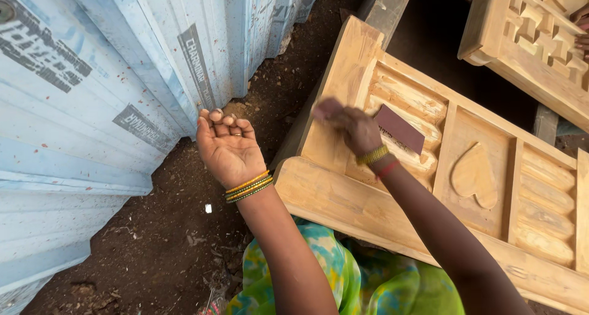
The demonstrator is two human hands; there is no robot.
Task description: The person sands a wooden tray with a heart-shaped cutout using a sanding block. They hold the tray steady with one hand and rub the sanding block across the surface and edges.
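Observation:
My right hand (354, 126), slightly blurred, grips a maroon sheet of sandpaper (402, 128) and holds it against the ridged carving of a pale wooden panel (343, 198). The panel lies tilted across my lap and has a carved heart (473, 175) in its middle recess. My left hand (227, 146) hovers palm up to the left of the panel, above bare earth. Its fingers are half curled and it holds nothing. Both wrists carry yellow and green bangles.
Blue corrugated metal sheeting (92, 106) forms a wall on the left. Dark dirt ground (178, 241) lies between it and the panel. A second carved wooden piece (521, 45) sits at the top right, with another person's fingers (581, 26) on its edge.

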